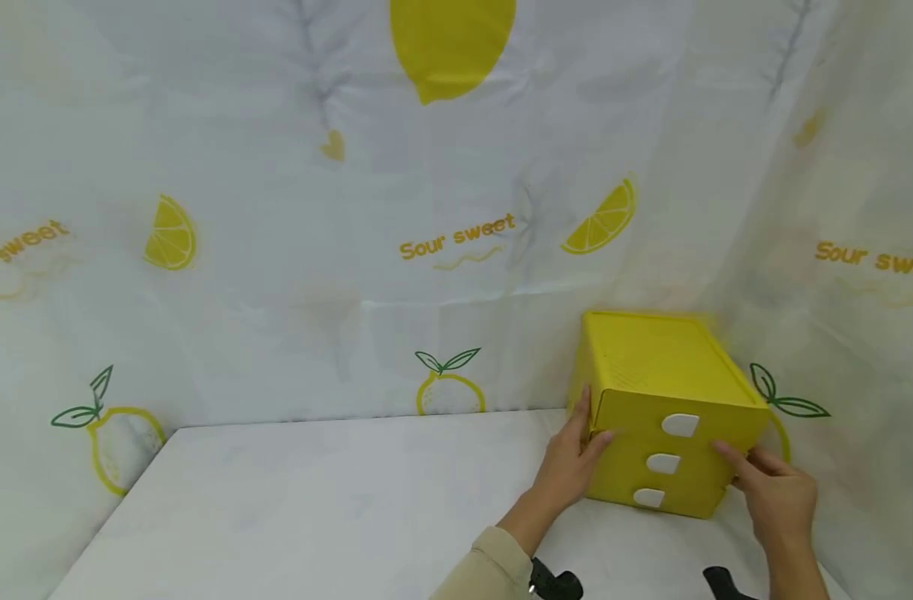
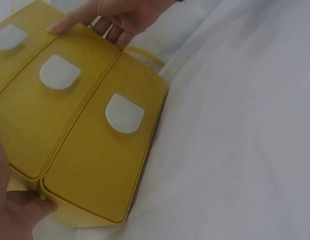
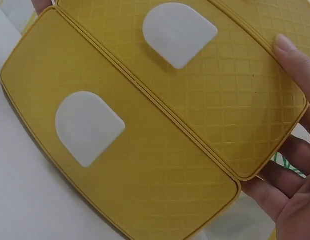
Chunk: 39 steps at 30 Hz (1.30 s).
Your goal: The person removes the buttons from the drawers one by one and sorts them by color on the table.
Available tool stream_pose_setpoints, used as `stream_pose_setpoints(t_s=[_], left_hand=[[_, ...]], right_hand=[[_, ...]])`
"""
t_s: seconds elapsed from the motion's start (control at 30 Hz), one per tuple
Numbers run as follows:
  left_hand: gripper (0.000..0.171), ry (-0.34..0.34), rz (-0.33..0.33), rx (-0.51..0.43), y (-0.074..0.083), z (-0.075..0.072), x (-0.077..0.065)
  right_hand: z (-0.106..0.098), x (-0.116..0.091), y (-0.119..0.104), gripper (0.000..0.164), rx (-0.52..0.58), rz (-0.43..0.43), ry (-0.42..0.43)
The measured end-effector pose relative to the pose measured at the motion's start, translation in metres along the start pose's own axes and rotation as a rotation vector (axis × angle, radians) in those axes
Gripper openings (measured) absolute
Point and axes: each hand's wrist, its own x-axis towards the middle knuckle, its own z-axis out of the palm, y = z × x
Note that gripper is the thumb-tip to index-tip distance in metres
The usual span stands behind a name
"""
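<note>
A yellow three-drawer storage box (image 1: 669, 354) stands on the white table at the right, with a white pull tab (image 1: 679, 426) on each drawer front. My left hand (image 1: 564, 467) grips its left side, the thumb on the front edge and the fingers along the side wall. At the right edge, my right hand (image 1: 782, 493) holds the box with its thumb on the front near the middle drawer and its other fingers bent round the side. In the right wrist view those fingers (image 3: 290, 172) reach behind the edge. All drawers look closed; the box's back is hidden.
White cloth (image 1: 456, 175) printed with lemons and lettering hangs behind the table and along the right. The white tabletop (image 1: 313, 500) extends left of the box. Black pieces (image 1: 557, 581) show near both wrists at the bottom edge.
</note>
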Motion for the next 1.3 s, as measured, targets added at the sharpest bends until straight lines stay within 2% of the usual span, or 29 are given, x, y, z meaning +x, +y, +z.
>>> stream_pose_setpoints(t_s=[0.07,0.17,0.27,0.47,0.73,0.8,0.97,1.03,1.17,1.3], left_hand=[[0.071,0.012,-0.01,-0.009,-0.006,-0.009,-0.008],[0.07,0.025,-0.015,-0.024,-0.011,-0.02,-0.016],[0.069,0.03,-0.007,-0.037,-0.012,-0.025,-0.019],[0.069,0.039,-0.02,-0.066,-0.012,-0.037,-0.026],[0.067,0.081,-0.028,-0.061,-0.02,-0.054,-0.04],[0.067,0.086,-0.036,-0.064,-0.021,-0.058,-0.043],[0.066,0.107,-0.065,-0.076,-0.024,-0.067,-0.053],[0.066,0.112,-0.069,-0.076,-0.025,-0.071,-0.056],[0.066,0.114,-0.066,-0.087,-0.028,-0.08,-0.061],[0.066,0.123,-0.056,-0.108,-0.032,-0.092,-0.067]], right_hand=[[0.009,-0.006,0.005,0.017,-0.041,-0.036,-0.038],[0.019,-0.012,0.006,0.016,-0.075,-0.083,-0.071],[0.02,-0.014,0.003,0.016,-0.108,-0.125,-0.095],[0.023,-0.017,0.002,0.02,-0.188,-0.21,-0.198],[0.038,-0.025,0.004,0.017,-0.21,-0.23,-0.264],[0.042,-0.027,0.004,0.023,-0.215,-0.24,-0.275],[0.052,-0.035,0.005,0.051,-0.223,-0.254,-0.318],[0.056,-0.037,0.005,0.052,-0.215,-0.256,-0.327],[0.062,-0.041,0.005,0.041,-0.199,-0.265,-0.342],[0.072,-0.047,0.004,0.053,-0.209,-0.282,-0.378]])
